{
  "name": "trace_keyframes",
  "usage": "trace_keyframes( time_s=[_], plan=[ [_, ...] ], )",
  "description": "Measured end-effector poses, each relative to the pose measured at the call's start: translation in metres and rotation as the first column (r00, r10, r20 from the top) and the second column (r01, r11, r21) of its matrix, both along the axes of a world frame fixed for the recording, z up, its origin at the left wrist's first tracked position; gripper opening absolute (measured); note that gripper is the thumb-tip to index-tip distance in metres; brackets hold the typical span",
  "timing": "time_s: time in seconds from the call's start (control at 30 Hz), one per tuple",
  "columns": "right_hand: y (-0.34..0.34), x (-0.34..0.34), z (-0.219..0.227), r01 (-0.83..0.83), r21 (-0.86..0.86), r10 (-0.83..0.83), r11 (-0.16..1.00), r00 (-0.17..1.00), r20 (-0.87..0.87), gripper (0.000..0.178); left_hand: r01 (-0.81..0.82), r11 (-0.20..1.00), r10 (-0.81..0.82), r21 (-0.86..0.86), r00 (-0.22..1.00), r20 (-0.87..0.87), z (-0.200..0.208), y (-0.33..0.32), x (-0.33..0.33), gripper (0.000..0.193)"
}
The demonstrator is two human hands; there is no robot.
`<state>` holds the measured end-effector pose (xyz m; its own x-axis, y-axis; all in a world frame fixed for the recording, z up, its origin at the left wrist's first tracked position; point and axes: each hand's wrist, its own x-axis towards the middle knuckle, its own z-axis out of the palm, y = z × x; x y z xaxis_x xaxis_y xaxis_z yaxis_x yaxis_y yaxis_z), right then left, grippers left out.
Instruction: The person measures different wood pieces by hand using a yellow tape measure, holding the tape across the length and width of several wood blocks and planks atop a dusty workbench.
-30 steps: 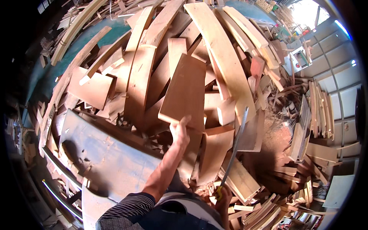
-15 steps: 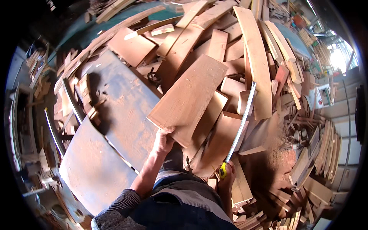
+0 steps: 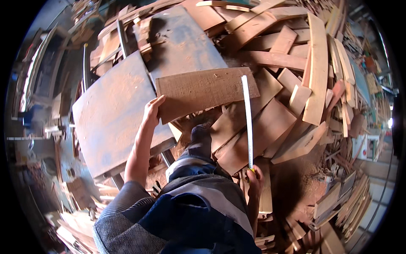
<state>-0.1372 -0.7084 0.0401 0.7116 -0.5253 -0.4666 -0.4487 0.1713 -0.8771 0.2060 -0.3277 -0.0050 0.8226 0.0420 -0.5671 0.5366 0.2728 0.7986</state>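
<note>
A wide brown board (image 3: 198, 92) lies across the view in front of me, its left end gripped by my left hand (image 3: 154, 109), closed around the edge. Down by my right side, my right hand (image 3: 256, 180) is closed around a tape measure; only a bit of its yellow case shows between the fingers. The white tape blade (image 3: 248, 122) sticks out straight and stiff. Its tip overlaps the board's right end in the view; I cannot tell if they touch.
Beyond the board's left end stands a sawdust-covered metal machine table (image 3: 112, 108) with a gap across it. A heap of loose planks (image 3: 315, 70) fills the far right. Thin slats (image 3: 359, 207) are stacked at lower right, beside sawdust on the floor.
The board has swung from a steep slant to nearly crosswise, shifting left with my left hand. The tape blade now points at its right end instead of the plank heap. My view has turned left.
</note>
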Motion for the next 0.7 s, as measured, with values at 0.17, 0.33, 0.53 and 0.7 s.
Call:
trace_keyframes(
  time_s=[0.17,0.33,0.53,0.7],
  plan=[
    [-0.022,0.020,0.000,-0.262,-0.294,0.230,0.919,0.963,-0.139,0.041,-0.162,0.983,0.160,0.090,0.986,0.037,-0.045,0.043,-0.011,0.030],
    [-0.027,0.089,0.012,-0.492,-0.427,0.452,0.759,0.869,-0.201,0.044,-0.198,0.894,0.167,0.402,0.980,0.112,-0.060,0.088,-0.022,0.026],
    [0.008,0.208,0.003,-0.690,-0.560,0.743,0.459,0.643,-0.183,0.042,-0.308,0.560,0.229,0.769,0.950,0.214,-0.112,0.138,-0.062,0.051],
    [0.059,0.295,-0.012,-0.745,-0.606,0.866,0.279,0.467,-0.176,0.035,-0.351,0.595,0.248,0.723,0.936,0.251,-0.110,0.128,-0.082,0.051]
  ],
)
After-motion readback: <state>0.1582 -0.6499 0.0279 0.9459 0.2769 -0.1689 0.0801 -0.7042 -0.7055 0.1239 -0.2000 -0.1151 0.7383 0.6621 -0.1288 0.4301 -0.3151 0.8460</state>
